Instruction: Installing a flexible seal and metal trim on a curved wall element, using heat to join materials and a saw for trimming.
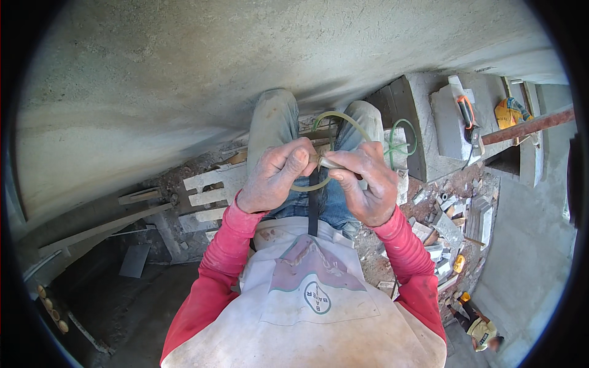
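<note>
Greenish tubing (341,115) loops mid-frame, your left hand (277,174) and right hand (372,181) pinching and apparently working its end; steadiness seems needed next.

Soft daylight, fisheye-bent dark rim.

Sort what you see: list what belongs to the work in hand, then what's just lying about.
Work in hand:
Greenish looped tube, held by the left hand and right hand
Green coil, possibly part of that tube

Apparently just lying about:
Orange-and-black-handled tool on a pale block
Broken rubble
Yellow object among the rubble
</note>
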Demonstrator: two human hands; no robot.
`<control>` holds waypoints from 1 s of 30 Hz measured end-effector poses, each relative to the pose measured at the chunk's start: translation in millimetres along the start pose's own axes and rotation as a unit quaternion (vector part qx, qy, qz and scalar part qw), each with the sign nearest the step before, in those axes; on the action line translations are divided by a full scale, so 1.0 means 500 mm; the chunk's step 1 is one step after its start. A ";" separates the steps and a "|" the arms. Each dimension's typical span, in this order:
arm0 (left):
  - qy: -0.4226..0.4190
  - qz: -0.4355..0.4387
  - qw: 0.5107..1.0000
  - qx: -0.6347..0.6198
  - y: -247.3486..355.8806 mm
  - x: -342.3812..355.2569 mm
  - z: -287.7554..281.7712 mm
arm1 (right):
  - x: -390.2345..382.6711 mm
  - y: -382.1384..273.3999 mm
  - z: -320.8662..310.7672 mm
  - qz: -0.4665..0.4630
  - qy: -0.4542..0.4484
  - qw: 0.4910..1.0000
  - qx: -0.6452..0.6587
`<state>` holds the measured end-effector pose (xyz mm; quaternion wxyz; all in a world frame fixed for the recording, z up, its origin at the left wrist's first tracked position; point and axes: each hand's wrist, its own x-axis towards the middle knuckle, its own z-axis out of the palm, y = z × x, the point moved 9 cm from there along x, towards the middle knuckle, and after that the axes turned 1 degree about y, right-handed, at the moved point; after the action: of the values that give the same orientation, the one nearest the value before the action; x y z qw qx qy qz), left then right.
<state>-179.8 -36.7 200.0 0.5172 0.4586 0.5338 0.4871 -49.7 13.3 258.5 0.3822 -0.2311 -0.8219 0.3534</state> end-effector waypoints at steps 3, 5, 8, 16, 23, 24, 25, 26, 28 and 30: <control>-0.004 -0.004 1.000 -0.001 -0.003 0.000 0.001 | 0.000 0.001 -0.004 -0.003 0.010 1.000 0.006; -0.005 -0.005 1.000 0.001 -0.002 0.000 0.001 | -0.001 0.004 -0.007 -0.003 0.017 1.000 0.014; -0.010 0.005 1.000 0.013 0.006 0.000 0.002 | -0.001 -0.001 -0.008 -0.025 0.012 1.000 0.005; 0.026 0.044 0.999 0.015 0.008 -0.001 -0.002 | 0.003 -0.001 -0.006 0.052 -0.003 0.998 0.030; -0.001 -0.006 1.000 0.003 -0.008 -0.006 -0.005 | 0.008 -0.010 -0.009 -0.053 -0.002 0.998 -0.023; -0.014 -0.010 1.000 0.007 -0.006 -0.005 -0.003 | 0.008 -0.011 -0.009 -0.066 -0.005 0.997 -0.034; -0.026 -0.013 1.000 0.011 -0.005 -0.006 0.000 | 0.008 -0.014 -0.008 -0.079 -0.009 0.996 -0.044; -0.025 -0.014 1.000 0.011 -0.006 -0.007 0.000 | 0.010 -0.011 -0.009 -0.079 -0.009 0.996 -0.044; -0.037 -0.014 0.999 0.005 -0.009 -0.009 0.004 | 0.014 -0.014 -0.007 -0.099 -0.021 0.994 -0.051; -0.023 -0.002 1.000 0.009 -0.002 -0.009 0.002 | 0.015 -0.009 -0.004 -0.088 -0.029 0.995 -0.041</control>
<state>-178.4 -41.4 199.5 0.5258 0.4733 0.5274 0.4705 -53.2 16.1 266.2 0.3783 -0.1630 -0.8634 0.2913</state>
